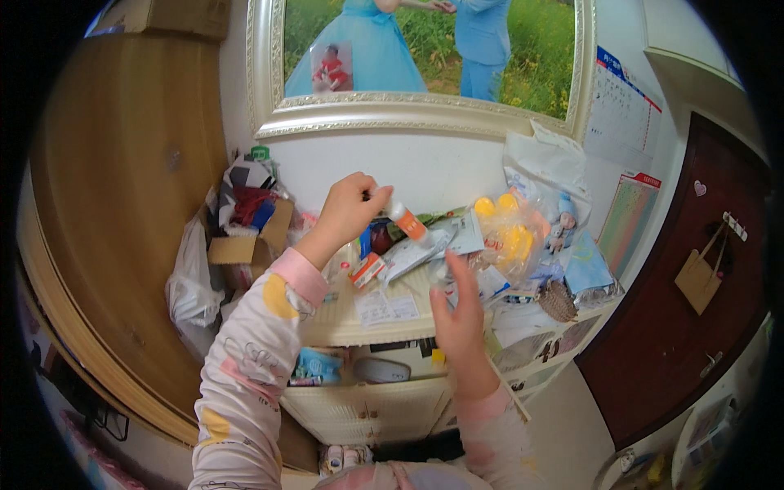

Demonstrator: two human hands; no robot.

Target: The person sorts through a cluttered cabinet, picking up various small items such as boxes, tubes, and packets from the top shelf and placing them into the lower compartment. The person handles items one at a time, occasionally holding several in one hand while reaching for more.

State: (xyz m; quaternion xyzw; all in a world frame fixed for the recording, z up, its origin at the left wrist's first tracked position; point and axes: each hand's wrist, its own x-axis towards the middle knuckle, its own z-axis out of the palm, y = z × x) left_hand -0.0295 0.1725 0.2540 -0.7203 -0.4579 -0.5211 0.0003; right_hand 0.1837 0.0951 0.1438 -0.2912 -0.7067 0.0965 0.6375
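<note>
My left hand [355, 205] grips the top of a small white bottle with an orange label [409, 224], tilted above the cluttered cabinet top [343, 327]. My right hand [459, 315] is just to the right and nearer me, fingers apart, with nothing seen in it; it is slightly blurred. Below the bottle lie a grey-white plastic packet [410, 257] and an orange-and-white small box [367, 271]. Papers with print [386, 307] lie near the cabinet's front edge. A clear bag with yellow items [511, 236] sits behind my right hand.
An open cardboard box [233, 250] and a white plastic bag [191, 288] stand at the left by a wooden door panel [128, 184]. A brown woven item [557, 301] lies at the right. Below, a shelf holds a grey case [381, 370]. A framed picture [416, 104] hangs behind.
</note>
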